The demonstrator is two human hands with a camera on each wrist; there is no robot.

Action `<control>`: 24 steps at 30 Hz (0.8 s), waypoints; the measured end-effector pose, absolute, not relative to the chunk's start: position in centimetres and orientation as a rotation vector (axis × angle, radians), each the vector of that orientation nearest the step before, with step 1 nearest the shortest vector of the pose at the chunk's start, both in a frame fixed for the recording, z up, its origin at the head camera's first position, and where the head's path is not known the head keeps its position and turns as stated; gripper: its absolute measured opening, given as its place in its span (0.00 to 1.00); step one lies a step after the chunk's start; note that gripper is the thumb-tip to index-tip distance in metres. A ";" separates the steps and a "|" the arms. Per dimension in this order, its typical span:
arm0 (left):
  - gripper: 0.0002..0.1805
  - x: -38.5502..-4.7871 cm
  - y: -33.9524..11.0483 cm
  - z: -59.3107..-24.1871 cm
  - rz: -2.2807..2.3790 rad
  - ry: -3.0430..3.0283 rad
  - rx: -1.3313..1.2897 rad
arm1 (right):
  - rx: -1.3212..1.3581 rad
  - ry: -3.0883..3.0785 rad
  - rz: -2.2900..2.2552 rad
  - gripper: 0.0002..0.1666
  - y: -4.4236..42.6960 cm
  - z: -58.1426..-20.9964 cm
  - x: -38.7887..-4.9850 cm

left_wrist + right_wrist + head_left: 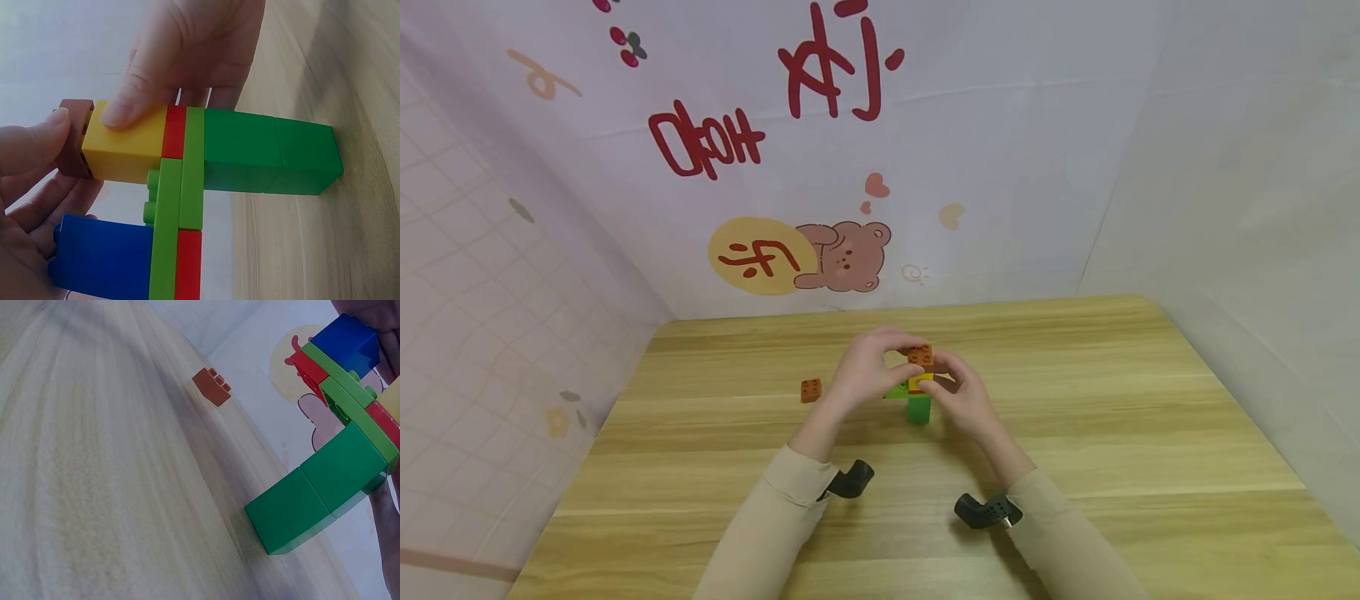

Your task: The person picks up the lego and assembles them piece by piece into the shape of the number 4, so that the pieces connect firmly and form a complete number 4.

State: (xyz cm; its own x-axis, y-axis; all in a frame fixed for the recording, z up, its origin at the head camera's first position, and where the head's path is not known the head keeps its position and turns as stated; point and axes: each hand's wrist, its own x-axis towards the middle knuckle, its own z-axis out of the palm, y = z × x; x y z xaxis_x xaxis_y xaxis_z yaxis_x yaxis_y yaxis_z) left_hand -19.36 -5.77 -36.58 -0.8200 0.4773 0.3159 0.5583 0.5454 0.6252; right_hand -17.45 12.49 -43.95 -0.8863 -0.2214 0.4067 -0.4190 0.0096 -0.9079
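Note:
A standing structure of toy building bricks has two dark green bricks [272, 150] at its foot, then light green plates [165, 212], a red piece [175, 131] and a yellow brick [125, 147]. A blue brick [103, 256] sits on the sideways arm, with another red piece [189, 262] under it. My left hand [874, 367] pinches a brown brick [921, 356] at the top; it is slightly tilted on the yellow brick, its studs facing up. My right hand [964, 398] grips the yellow brick, thumb on its near face. Its other fingers are partly hidden behind the structure.
A loose brown brick [810, 390] lies studs up on the wooden table [1075, 417], left of the structure. Behind the table hangs a white printed cloth [1000, 150]. Black wrist devices [852, 480] stick out from both sleeves.

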 end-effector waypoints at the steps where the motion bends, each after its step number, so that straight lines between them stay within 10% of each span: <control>1: 0.17 -19.4 -5.8 -36.6 -1.138 -2.667 -0.896 | 0.677 -2.123 2.002 0.20 12.5 -44.0 -17.5; 24: 0.17 -19.8 -5.8 -36.4 -1.120 -2.699 -0.902 | 0.679 -2.117 2.002 0.21 12.5 -43.9 -17.4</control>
State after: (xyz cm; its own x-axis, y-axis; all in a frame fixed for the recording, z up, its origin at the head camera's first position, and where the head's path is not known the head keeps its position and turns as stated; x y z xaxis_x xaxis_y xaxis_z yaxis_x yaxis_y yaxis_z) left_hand -19.75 -5.78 -36.45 -0.8229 0.4888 0.2895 0.5502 0.5587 0.6206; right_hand -17.44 12.51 -43.85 -0.8864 -0.2191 0.4078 -0.4194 0.0071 -0.9078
